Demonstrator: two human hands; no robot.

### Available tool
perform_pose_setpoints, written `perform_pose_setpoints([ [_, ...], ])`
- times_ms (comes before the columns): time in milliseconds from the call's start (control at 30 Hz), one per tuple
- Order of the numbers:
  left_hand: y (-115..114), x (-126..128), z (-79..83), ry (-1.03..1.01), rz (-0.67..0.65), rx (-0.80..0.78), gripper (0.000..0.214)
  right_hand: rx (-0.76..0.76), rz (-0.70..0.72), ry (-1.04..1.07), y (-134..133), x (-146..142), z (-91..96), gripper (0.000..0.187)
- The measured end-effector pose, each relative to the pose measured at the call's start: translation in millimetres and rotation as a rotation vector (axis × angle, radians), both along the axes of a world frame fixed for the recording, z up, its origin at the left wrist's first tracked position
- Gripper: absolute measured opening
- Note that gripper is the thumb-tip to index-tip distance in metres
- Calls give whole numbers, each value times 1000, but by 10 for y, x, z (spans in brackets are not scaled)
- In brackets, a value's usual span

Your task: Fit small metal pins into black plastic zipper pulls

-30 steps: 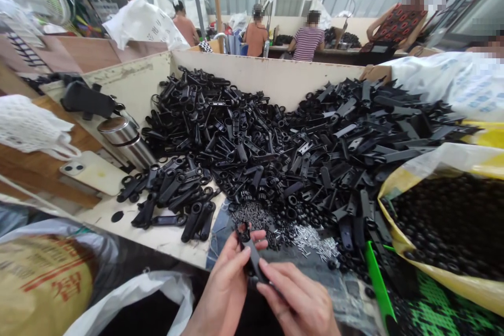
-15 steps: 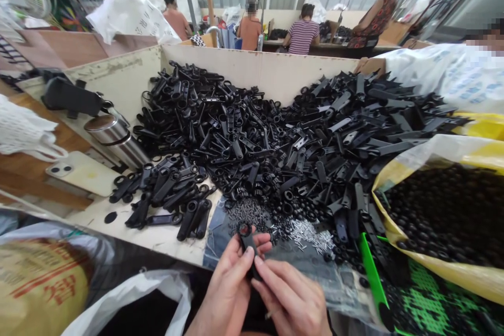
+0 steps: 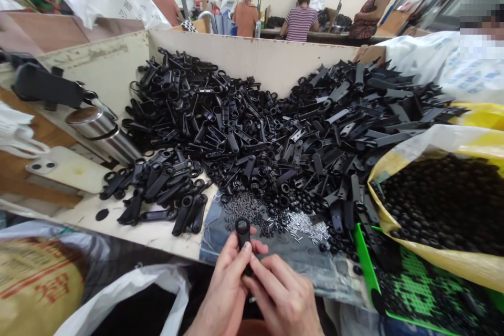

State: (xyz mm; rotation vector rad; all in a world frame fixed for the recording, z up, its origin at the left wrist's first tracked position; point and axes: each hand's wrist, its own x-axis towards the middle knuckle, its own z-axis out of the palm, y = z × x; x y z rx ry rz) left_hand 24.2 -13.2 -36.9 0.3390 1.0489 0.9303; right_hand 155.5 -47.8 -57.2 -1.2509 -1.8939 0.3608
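My left hand is closed around a black plastic part with a ring at its top end, its thumb pressed on the flat body. My right hand pinches at the lower end of the same part, thumb and fingers together. Those fingers hide that end, and a small pale tip shows below them, too small to name. Just beyond the hands lie a heap of small dark pieces and a scatter of shiny metal pins on a dark cloth.
Black ringed parts and flat black pieces are heaped behind. At left stand a steel flask and a phone. A sack of black round pieces and a green tray flank the right. Several people work beyond.
My view has shifted, so the heaps sit a little higher and further left. Both hands keep hold of the black part, which now stands slightly more upright.
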Motion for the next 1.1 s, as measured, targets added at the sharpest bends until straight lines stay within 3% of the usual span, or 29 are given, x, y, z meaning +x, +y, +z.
perform_pose_setpoints([
  [67, 0, -41, -34, 67, -50, 44, 50, -125, -3, 122, 17, 68, 46, 29],
  [200, -38, -125, -47, 250, -289, 220, 55, -429, -148, 415, 156, 190, 154, 31],
  [267, -89, -137, -10, 346, -333, 276, 58, -598, -106, 555, 235, 196, 175, 41],
  [367, -179, -132, 75, 434, -273, 295, 67, -760, 33, 725, 298, 144, 177, 54],
  [467, -231, -141, 138, 505, -256, 329, 79, -787, 44, 711, 299, 82, 195, 54],
  [633, -138, -242, 153, 506, -523, 293, 81, -753, -10, 634, 278, 95, 255, 40],
  [733, -55, -342, 140, 567, -596, 386, 76, -739, -33, 673, 278, 190, 278, 38],
  [833, -57, -420, 103, 697, -628, 490, 56, -770, -39, 731, 286, 279, 312, 41],
  [1000, -180, -402, -43, 826, -526, 882, 31, -789, -55, 731, 306, 263, 349, 42],
  [1100, -250, -328, -149, 886, -387, 904, 28, -764, -79, 672, 330, 198, 300, 39],
])
